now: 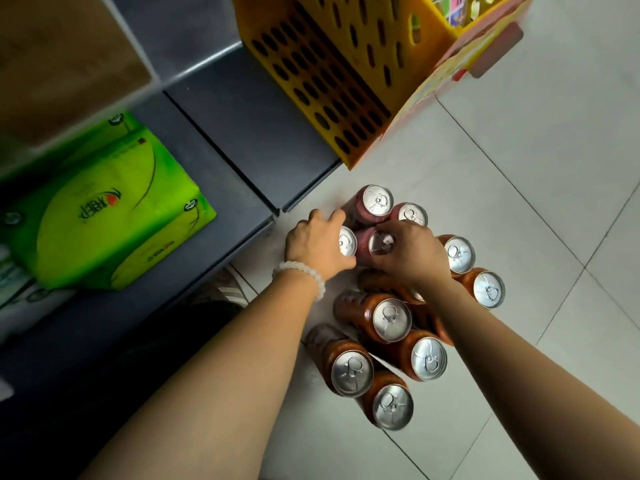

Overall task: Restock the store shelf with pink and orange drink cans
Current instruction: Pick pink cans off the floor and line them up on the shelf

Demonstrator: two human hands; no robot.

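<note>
Drink cans stand upright in a cluster on the white tiled floor. Several pink cans [375, 201] stand at the far end, and several orange cans [388, 318] stand nearer to me. My left hand [317, 245], with a white bead bracelet on its wrist, grips a pink can [347, 241] at the cluster's left edge. My right hand [410, 252] curls its fingers round the top of the neighbouring pink can [379, 242]. The bodies of both held cans are mostly hidden by my hands.
The dark grey bottom shelf [235, 133] runs along the left, holding a green plastic-wrapped pack [107, 206]. A yellow perforated display stand [332, 74] rises at the far end of the floor. Bare white tiles [554, 188] spread to the right.
</note>
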